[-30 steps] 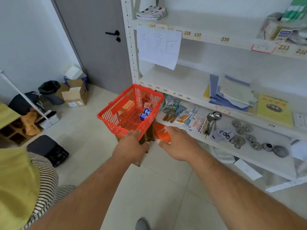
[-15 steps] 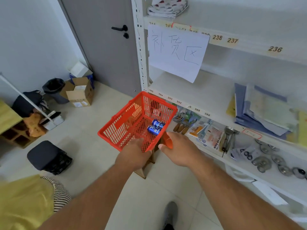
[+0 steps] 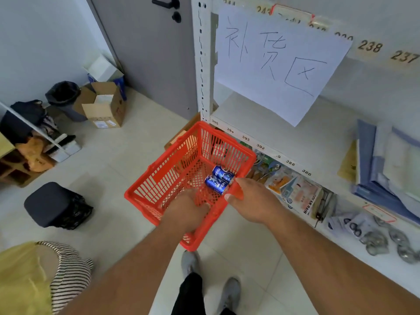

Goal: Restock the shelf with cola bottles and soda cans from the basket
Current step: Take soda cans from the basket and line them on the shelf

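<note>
We see a white metal shelf (image 3: 268,123) on the right, a handwritten paper sign (image 3: 279,62) hanging over its bare board. Below lie packets (image 3: 295,189) and round metal pieces (image 3: 384,237). A cardboard box (image 3: 104,105) and a black bin (image 3: 54,205) sit on the tiled floor. The red plastic lattice basket (image 3: 159,178) holds two blue cans (image 3: 219,179) lying side by side. Our left hand (image 3: 184,212) curls over its near rim; our right hand (image 3: 252,201) grips the right edge, thumb on the plastic.
</note>
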The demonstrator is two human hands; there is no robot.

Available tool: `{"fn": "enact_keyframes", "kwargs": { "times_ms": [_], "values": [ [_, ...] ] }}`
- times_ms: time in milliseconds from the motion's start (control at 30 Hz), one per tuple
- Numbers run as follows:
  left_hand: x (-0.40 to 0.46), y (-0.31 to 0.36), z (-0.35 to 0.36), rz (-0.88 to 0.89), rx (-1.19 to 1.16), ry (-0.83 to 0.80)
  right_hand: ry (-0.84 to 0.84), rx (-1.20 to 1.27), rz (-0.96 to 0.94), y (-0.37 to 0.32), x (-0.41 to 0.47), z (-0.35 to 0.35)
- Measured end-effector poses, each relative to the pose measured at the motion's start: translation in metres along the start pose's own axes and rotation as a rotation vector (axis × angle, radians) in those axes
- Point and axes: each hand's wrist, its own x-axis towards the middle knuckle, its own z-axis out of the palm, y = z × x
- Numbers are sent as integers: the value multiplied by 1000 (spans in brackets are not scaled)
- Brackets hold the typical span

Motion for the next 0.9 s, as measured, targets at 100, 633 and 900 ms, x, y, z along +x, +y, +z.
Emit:
{"fn": "enact_keyframes", "kwargs": {
  "times_ms": [100, 633, 900],
  "values": [
    [33, -8, -11, -9, -51, -20, -20, -7, 24, -12, 27, 2],
    [188, -46, 51, -151, -139, -187, -195, -131, 66, 23, 203, 49],
    [264, -39, 111, -141, -163, -217, -303, -166, 112, 71, 298, 99]
  ]
}}
